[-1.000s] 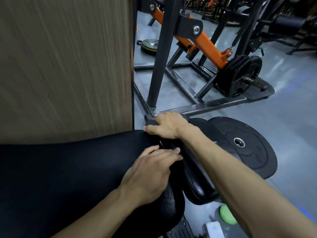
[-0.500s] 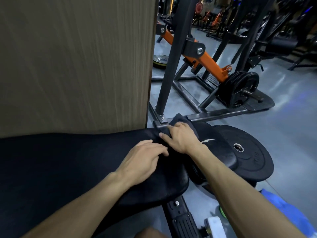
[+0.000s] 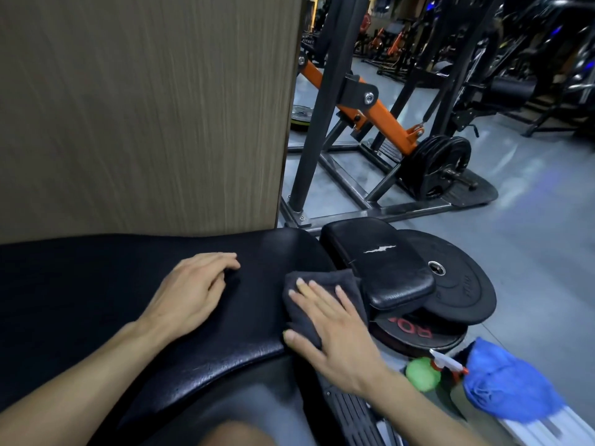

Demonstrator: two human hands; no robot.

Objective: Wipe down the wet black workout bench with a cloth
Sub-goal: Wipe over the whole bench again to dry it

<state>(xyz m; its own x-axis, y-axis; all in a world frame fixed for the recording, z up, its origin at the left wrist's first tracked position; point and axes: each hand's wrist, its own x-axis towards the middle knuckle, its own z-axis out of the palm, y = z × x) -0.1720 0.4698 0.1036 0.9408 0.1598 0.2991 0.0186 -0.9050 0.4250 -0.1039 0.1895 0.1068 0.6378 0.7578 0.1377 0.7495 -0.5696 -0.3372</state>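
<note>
The right hand [image 3: 335, 333] lay flat, palm down and fingers spread, pressing a folded dark grey terry cloth [image 3: 322, 294] against the end of the wide black padded vinyl workout bench [image 3: 128, 291]; the thumb sat at the near edge of the cloth, the fingertips toward its far edge, so the cloth was pinned under the palm rather than pinched. Just to the left of that grip, the left hand [image 3: 193, 291] rested on the same pad with its fingers loosely curled and holding nothing, apart from the cloth. Directly beyond the cloth and touching its far corner was a smaller black padded seat section [image 3: 386, 268] bearing a white tear mark. Past that, to the right, black rubber weight plates [image 3: 463, 284] lay stacked on the grey floor, the lower one showing red lettering. Nearer the person, right of the wrist, sat a green round object [image 3: 422, 373], a spray bottle with a red and white trigger [image 3: 447, 365], and a crumpled blue fabric [image 3: 508, 387]. Behind the bench stood a wood-grain panel [image 3: 145, 107] and a black and orange steel machine frame [image 3: 370, 104].
</note>
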